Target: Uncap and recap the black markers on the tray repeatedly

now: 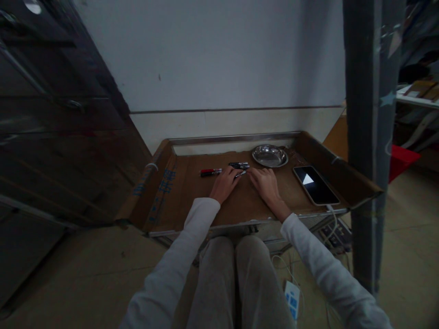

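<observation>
The left hand point(224, 183) and right hand point(266, 184) leaned inward over the desk point(190, 196), by the marker pens point(239, 164), fingers point(255, 173) curled (I couldn't tell if they pinched anything).

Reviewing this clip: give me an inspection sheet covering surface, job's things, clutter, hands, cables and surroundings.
Surface: brown cardboard, raised sides
Job's things: red marker, black markers, slim pen-like item
Clutter: round metal dish, smartphone
Hands: left hand at the markers; right hand beside it, fingertips near the pen-like item; grips unclear
Cables: white cable at the smartphone's near end
Surroundings: pale wall ahead, grey post right
</observation>
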A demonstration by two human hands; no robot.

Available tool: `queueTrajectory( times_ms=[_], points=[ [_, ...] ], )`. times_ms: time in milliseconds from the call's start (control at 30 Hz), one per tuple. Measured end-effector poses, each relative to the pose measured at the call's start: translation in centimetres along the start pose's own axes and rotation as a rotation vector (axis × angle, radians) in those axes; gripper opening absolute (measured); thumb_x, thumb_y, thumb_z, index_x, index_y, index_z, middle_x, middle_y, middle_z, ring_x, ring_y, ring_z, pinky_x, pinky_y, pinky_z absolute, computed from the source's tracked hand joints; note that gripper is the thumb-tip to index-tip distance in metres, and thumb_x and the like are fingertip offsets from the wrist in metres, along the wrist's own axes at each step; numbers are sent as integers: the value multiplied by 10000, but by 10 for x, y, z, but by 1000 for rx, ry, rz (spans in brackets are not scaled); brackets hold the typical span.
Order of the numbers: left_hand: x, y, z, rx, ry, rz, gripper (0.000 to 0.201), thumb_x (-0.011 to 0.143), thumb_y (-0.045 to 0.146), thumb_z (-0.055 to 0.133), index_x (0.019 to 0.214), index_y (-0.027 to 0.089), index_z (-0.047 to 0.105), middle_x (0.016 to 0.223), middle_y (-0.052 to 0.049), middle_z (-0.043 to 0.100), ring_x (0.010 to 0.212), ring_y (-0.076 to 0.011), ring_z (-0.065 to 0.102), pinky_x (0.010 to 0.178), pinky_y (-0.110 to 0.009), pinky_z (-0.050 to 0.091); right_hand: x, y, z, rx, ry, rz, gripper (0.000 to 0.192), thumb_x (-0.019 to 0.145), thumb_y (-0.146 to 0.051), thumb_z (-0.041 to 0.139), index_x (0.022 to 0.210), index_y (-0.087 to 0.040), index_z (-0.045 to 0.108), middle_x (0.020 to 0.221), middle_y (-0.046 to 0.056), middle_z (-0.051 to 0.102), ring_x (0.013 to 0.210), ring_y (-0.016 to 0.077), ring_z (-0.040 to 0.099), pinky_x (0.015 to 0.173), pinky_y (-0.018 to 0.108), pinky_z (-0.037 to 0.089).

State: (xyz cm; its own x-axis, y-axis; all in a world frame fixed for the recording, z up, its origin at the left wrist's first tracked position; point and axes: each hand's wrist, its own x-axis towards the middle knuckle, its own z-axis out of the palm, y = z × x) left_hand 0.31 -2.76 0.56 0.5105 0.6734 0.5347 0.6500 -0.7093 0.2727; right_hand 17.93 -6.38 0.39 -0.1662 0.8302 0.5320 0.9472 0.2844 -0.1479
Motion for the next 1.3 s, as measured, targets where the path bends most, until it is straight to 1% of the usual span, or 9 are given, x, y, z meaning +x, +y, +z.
queueTrajectory(
  times_ms=[67, 167, 300, 367, 433, 567, 800, 1167, 1300],
  points=[
    [0, 1, -1, -11, 2, -5, 235, 929, 264, 431, 1129, 206, 539, 1064, -51, 547, 1016, -171, 558, 914, -297, 443, 0, -3, -1, 138, -23, -66, 332, 905, -179, 371, 1205, -177, 515, 1049, 107, 661, 942, 221, 582, 846, 347, 379],
    [0, 3, -4, -25, 39, -48, 250, 946, 283, 392, 1151, 211, 516, 1085, -52, 545, 1037, -161, 547, 930, -285, 426, -1, -6, -1, 379, -22, -166, 539, 866, -168, 385, 1392, -151, 271, 1326, 133, 500, 1187, 203, 490, 956, 355, 391],
    [-2, 4, -11, 43, 177, -193, 274, 960, 317, 342, 1153, 212, 505, 1095, -63, 558, 1009, -174, 545, 918, -300, 415, 2, -4, 4, 453, -9, -188, 674, 834, -160, 398, 1448, -157, 120, 1443, 129, 355, 1309, 202, 368, 1058, 399, 335],
    [-5, 2, -15, 144, 243, -295, 266, 953, 319, 353, 1123, 211, 526, 1068, -72, 574, 992, -202, 531, 916, -340, 403, 5, 1, 9, 417, -13, -156, 615, 838, -148, 385, 1425, -161, 205, 1435, 127, 362, 1280, 215, 395, 1057, 418, 337],
    [-9, 0, -18, 251, 264, -402, 247, 939, 311, 380, 1085, 211, 552, 1029, -86, 579, 980, -235, 509, 900, -385, 397, 7, 6, 12, 346, -19, -136, 479, 845, -126, 366, 1321, -165, 393, 1382, 124, 418, 1235, 231, 426, 1040, 432, 346],
    [-14, -1, -20, 338, 185, -518, 199, 912, 250, 415, 1006, 188, 579, 989, -114, 549, 979, -266, 480, 875, -427, 398, 13, 13, 18, 237, -28, -110, 319, 847, -120, 394, 1114, -151, 566, 1179, 137, 520, 1114, 239, 480, 978, 403, 392],
    [-14, -6, -9, 348, 112, -510, 207, 880, 142, 401, 1021, 132, 552, 1037, -145, 504, 1002, -269, 470, 880, -426, 404, 28, 19, 26, 220, -25, -95, 284, 842, -102, 404, 1027, -168, 609, 1033, 99, 529, 975, 207, 514, 909, 351, 421],
    [-13, -8, -2, 319, 126, -427, 162, 817, 87, 439, 957, 132, 507, 982, -127, 501, 959, -247, 483, 885, -420, 411, 30, 25, 32, 141, -37, -64, 289, 857, -131, 408, 1056, -174, 613, 1013, 103, 553, 966, 226, 521, 886, 362, 419],
    [-13, -6, -1, 328, 148, -431, 145, 811, 118, 465, 951, 132, 502, 981, -126, 503, 946, -245, 482, 884, -412, 413, 29, 25, 32, 122, -46, -57, 239, 863, -147, 409, 970, -169, 621, 1000, 101, 557, 943, 221, 528, 873, 349, 420]
  ],
)
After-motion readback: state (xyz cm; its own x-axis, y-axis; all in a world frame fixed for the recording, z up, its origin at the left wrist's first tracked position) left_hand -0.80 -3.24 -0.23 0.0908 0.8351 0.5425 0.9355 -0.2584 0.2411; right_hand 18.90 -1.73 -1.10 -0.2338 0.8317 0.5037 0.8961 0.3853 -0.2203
